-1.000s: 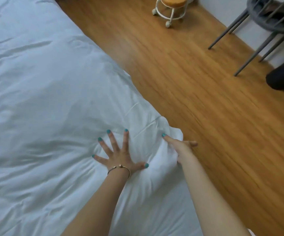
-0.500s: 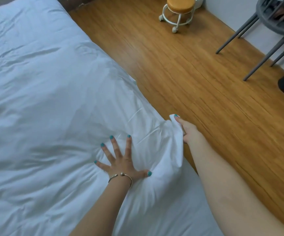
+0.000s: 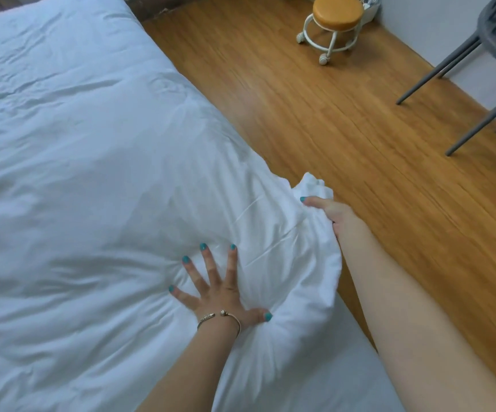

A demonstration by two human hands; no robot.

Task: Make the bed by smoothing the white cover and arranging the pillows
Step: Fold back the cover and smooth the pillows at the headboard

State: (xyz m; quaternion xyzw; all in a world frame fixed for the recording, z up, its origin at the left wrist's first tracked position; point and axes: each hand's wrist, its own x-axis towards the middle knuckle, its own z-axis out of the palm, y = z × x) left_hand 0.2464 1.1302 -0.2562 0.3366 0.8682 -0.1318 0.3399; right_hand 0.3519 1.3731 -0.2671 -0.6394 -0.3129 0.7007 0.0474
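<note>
Two hands were seen on the white cover [image 3: 98, 179], which was spread over the bed and reached to its edge beside the wooden floor [image 3: 344, 120]. The left hand [image 3: 220, 288] was laid flat on the cover with the fingers straight and spread wide, and the cloth was pressed down under the palm. The right hand [image 3: 331, 214] was closed on the corner of the cover [image 3: 313, 185], and this bunched corner was lifted a little above the edge of the bed. No pillow was seen in this view.

The cover was judged to be soft and light, perhaps with some filling, because a deep hollow was made under the palm and many folds were formed around it. It was not expected to be slippery or fragile. Such cloth is best taken at a corner or along the hem, where a firm pinch can be kept, while the middle is held down flat by the other hand. If the corner is pulled too strongly, new folds could be drawn across the surface.

A small stool [image 3: 334, 22] and the grey legs of a chair [image 3: 437, 69] were standing on the floor, well apart from the bed.
</note>
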